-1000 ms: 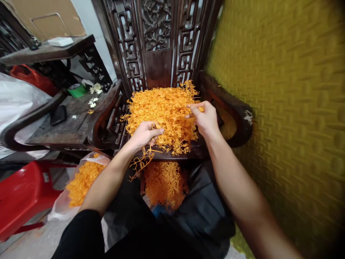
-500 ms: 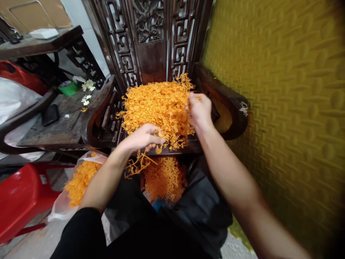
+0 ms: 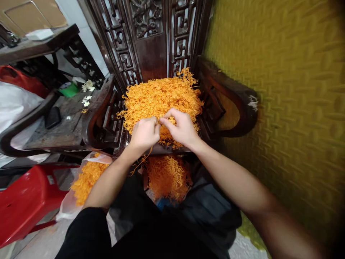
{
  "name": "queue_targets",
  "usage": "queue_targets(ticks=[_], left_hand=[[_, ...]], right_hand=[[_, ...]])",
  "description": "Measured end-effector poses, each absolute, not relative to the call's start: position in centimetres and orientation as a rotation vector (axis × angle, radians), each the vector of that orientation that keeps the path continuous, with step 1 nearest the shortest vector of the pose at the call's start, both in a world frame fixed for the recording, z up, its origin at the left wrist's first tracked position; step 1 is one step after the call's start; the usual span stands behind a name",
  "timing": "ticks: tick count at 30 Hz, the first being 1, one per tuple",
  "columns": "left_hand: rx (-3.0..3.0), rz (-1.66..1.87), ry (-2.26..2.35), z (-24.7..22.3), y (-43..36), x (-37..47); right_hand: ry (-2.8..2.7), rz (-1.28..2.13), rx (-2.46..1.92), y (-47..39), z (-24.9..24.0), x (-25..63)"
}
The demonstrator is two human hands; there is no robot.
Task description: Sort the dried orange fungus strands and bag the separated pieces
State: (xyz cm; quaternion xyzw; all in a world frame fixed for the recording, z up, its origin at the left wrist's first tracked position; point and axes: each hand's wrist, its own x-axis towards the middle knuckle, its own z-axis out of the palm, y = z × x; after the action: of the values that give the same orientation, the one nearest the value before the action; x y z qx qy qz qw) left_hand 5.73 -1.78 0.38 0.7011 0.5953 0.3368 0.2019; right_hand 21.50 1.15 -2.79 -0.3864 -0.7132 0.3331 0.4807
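My left hand (image 3: 145,133) is closed round thin orange branching strands (image 3: 145,158), whose ends hang below it over the chair's front edge. My right hand (image 3: 182,126) pinches with thumb and forefinger right beside the left fingertips. A small orange bit shows between the two hands; its exact shape is hidden. Behind and under them lies a large pile of orange frilly pieces (image 3: 156,95) on the seat of a carved dark wooden chair (image 3: 151,57). Lower down, between the knees, sits a second heap of orange stringy strands (image 3: 171,176).
A clear plastic bag of orange pieces (image 3: 90,176) stands left, beside a red plastic stool (image 3: 24,201). Another wooden seat holds a green roll (image 3: 68,90), white flower-like pieces (image 3: 86,100) and a black wallet-like item (image 3: 53,117). A yellow textured sheet (image 3: 283,90) rises on the right.
My right hand has come from the pile's right side to meet my left hand in front of it. The left hand has turned over and risen slightly, still holding the orange strands.
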Motion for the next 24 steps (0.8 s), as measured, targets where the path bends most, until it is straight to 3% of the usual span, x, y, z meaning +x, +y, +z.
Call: queue_targets(ticks=[9,16,24], left_hand=[[1.793,1.018,1.815,0.3,0.6,3.8],[1.312,1.314,1.279,0.2,1.4,3.4],[1.241,1.336,1.054,-0.8,0.6,3.2]], right_hand=[[-1.014,0.633,-0.808,0.5,0.7,21.3],[-1.355,1.288,-0.935,1.5,-1.0,21.6],[-1.447,1.360,-0.941,1.4,-1.7,20.8]])
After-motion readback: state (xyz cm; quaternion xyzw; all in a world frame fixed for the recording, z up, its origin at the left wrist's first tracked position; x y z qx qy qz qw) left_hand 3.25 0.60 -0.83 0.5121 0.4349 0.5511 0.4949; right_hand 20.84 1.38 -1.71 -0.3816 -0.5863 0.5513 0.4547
